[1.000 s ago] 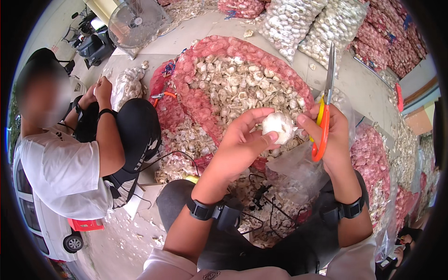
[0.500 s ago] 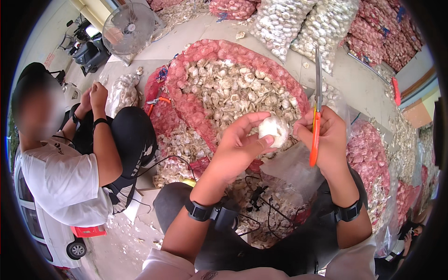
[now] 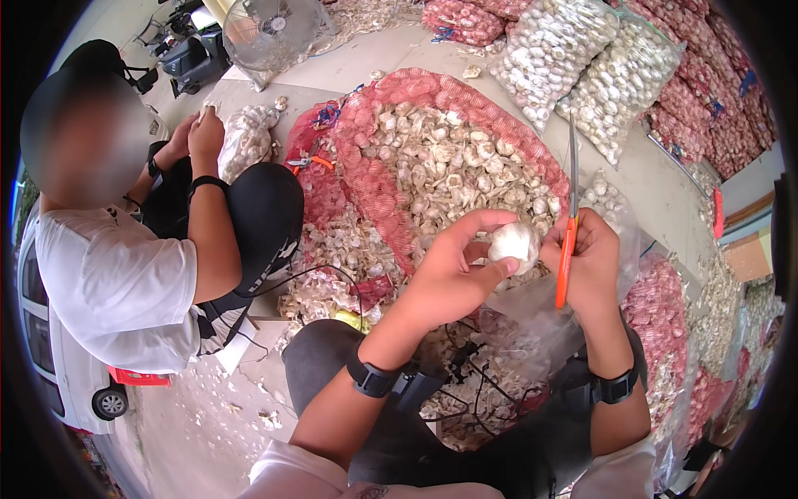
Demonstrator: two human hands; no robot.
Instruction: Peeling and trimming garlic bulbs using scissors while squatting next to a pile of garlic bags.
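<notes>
A whitish garlic bulb [image 3: 514, 247] sits between the thumb and fingers of my left hand [image 3: 453, 270], in front of my chest. Close to its right side is my right hand [image 3: 593, 259], closed round a pair of orange-handled scissors [image 3: 566, 258]. Their long metal blades point up and away from me, past the bulb. My right thumb and fingertips are pinched near the bulb; whether they touch it I cannot tell. Beyond both hands lies a heap of garlic bulbs [image 3: 445, 158] inside an open red mesh sack [image 3: 486, 104].
At my left sits a co-worker [image 3: 141, 249] with both hands raised. Orange-handled cutters [image 3: 312, 161] lie on the sack's left side. Filled clear bags of garlic [image 3: 557, 54], stacked red sacks [image 3: 706, 91] and a fan [image 3: 273, 29] stand farther off. Peelings and black cables [image 3: 486, 382] lie between my legs.
The whole view has swung a little left, so the sack and co-worker appear farther right. The bulb looks slightly turned in my left hand. Both hands keep their holds.
</notes>
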